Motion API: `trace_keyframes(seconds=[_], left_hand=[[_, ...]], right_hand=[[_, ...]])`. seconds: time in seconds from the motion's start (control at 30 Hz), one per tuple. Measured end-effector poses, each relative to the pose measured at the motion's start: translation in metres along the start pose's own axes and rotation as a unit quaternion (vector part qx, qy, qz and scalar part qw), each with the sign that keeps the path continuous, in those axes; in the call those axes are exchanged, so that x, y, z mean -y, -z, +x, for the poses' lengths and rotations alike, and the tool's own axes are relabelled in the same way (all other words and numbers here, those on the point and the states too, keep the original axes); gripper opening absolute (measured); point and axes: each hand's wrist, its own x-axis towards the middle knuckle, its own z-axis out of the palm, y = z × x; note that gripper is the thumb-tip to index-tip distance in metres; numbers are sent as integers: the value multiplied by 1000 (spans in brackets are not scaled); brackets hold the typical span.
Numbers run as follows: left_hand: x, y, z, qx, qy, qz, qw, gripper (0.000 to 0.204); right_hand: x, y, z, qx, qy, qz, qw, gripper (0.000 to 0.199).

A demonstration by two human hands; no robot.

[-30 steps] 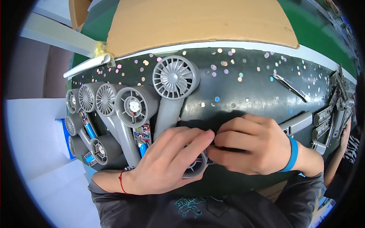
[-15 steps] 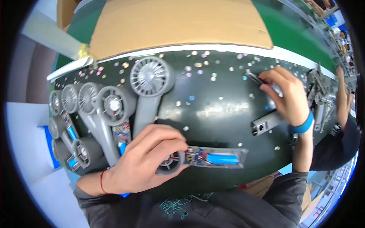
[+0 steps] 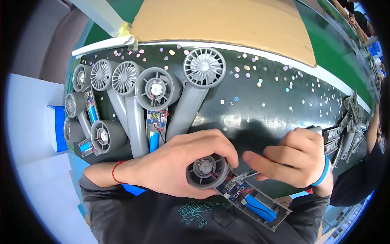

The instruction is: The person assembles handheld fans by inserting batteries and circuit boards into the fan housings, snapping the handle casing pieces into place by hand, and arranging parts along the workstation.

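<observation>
My left hand (image 3: 178, 164) is wrapped round the grey ring-shaped head of an opened handheld fan (image 3: 206, 167), its motor and spokes facing up. The fan's open handle points to the lower right, with a circuit board (image 3: 235, 189) and a blue battery cell (image 3: 260, 208) inside. My right hand (image 3: 290, 158) pinches a thin silvery tool (image 3: 245, 175), perhaps tweezers. Its tip is at the board's upper edge, beside the fan head; whether it touches is unclear. The right index finger sticks out toward the fan head.
Several grey handheld fans (image 3: 124, 79) lie at the left, some with open handles. One closed fan (image 3: 191, 101) lies beyond my left hand. Grey handle shells (image 3: 351, 126) are piled at the right, near another person's arm (image 3: 373, 132). Small round dots speckle the dark table; cardboard (image 3: 223, 22) lies behind.
My right hand has come left and nearer with the thin tool, from above the table to the circuit board. The fan in my left hand has turned, its handle now slanting toward me.
</observation>
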Motion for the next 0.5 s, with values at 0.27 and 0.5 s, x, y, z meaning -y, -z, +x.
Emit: trace_keyframes(seconds=[0.27,0.5], left_hand=[[1,2,-1,25,16,-23,999,63],[2,1,0,27,21,-5,999,63]], right_hand=[[1,-2,2,33,17,-20,999,40],[0,9,3,65,18,-17,998,40]])
